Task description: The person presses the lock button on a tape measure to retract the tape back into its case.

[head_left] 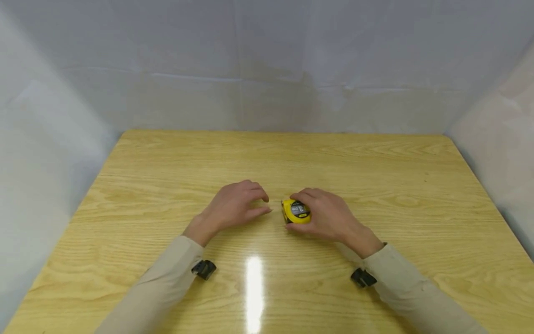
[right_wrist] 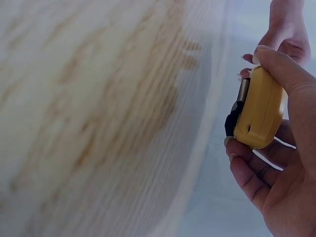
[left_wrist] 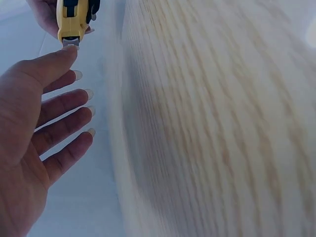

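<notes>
My right hand [head_left: 327,214] grips a yellow and black tape measure [head_left: 297,212] between thumb and fingers, above the middle of the table. Its round label faces up in the head view. In the right wrist view the tape measure [right_wrist: 261,108] shows its yellow case edge, with a black clip and a metal strip along one side. To the left of it, my left hand [head_left: 235,206] holds nothing; its fingers are parted and loosely bent, pointing toward the tape measure. A gap separates them in the head view. In the left wrist view the left hand [left_wrist: 39,118] has its fingers spread.
The wooden table [head_left: 167,176] fills the lower view, with a bright light reflection near its front. Pale sheeting [head_left: 187,102] hangs behind the table and along both sides. Black wrist devices [head_left: 204,269] sit at both beige sleeves.
</notes>
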`<control>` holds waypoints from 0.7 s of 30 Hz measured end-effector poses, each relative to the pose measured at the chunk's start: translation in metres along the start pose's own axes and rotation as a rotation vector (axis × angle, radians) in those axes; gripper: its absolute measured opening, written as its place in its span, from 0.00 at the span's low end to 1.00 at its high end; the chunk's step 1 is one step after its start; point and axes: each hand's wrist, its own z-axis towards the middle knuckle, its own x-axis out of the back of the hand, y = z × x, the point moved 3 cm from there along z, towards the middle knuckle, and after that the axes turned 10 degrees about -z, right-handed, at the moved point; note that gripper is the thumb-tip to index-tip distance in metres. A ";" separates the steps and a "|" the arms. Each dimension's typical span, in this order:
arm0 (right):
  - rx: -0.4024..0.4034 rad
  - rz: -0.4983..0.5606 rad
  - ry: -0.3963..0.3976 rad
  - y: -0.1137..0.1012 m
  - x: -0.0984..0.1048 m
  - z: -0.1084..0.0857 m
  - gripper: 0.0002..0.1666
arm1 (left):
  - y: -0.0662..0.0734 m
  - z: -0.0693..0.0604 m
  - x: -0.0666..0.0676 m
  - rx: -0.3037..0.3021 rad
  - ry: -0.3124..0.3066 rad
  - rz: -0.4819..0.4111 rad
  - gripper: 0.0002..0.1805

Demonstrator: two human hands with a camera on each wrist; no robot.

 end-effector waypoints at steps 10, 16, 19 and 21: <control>-0.002 -0.022 -0.014 0.002 -0.004 0.001 0.41 | -0.011 -0.015 0.005 0.059 -0.011 0.009 0.15; 0.000 -0.016 -0.018 0.003 -0.006 0.002 0.40 | -0.013 -0.022 0.007 0.069 -0.022 0.016 0.19; 0.005 -0.012 -0.020 0.003 -0.008 0.003 0.40 | -0.014 -0.025 0.007 0.070 -0.020 0.018 0.21; 0.006 -0.012 -0.029 0.003 -0.009 0.003 0.40 | -0.015 -0.027 0.009 0.064 -0.011 0.022 0.22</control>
